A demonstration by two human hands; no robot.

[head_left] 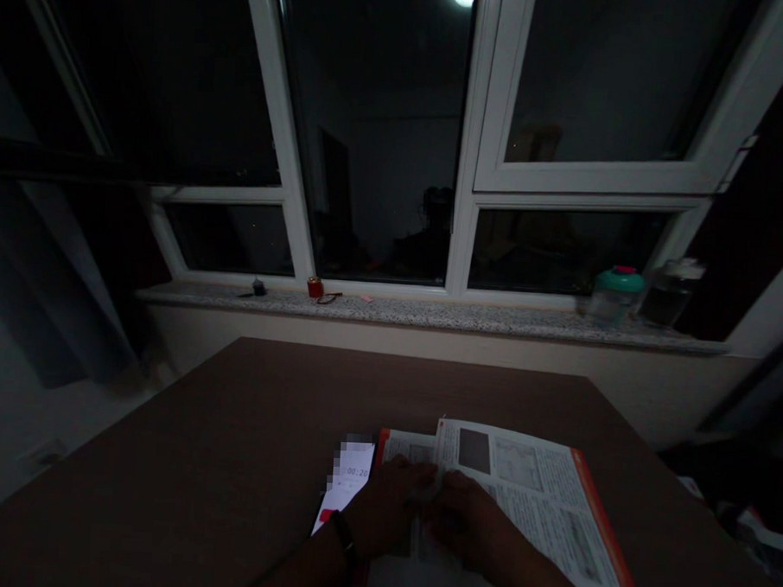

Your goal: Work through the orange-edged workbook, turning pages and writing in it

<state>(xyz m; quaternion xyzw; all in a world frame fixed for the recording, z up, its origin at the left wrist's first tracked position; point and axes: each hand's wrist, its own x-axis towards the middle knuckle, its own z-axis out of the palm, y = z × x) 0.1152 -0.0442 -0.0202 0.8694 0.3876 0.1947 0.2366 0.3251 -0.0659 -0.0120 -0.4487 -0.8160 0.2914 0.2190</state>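
An open magazine (408, 439) with red-orange edges lies on the brown table in front of me. Its right-hand page (518, 498), printed with text and pictures, sits a little higher and farther out than the left one. My left hand (392, 505), with a dark band on the wrist, is closed at the page's inner edge near the middle fold. Close beside it, my right hand (469, 522) has its fingers curled on the same edge. Dim light hides the exact fingertip contact. A lit phone (351, 469) showing a timer lies left of the magazine, beside my left wrist.
The table (243, 425) reaches toward a granite windowsill (416, 314). On the sill stand a small red jar (315, 288), a small dark object (258, 287), a green-lidded container (617, 295) and a clear jar (672, 293). Dark windows rise behind; a curtain (47, 287) hangs left.
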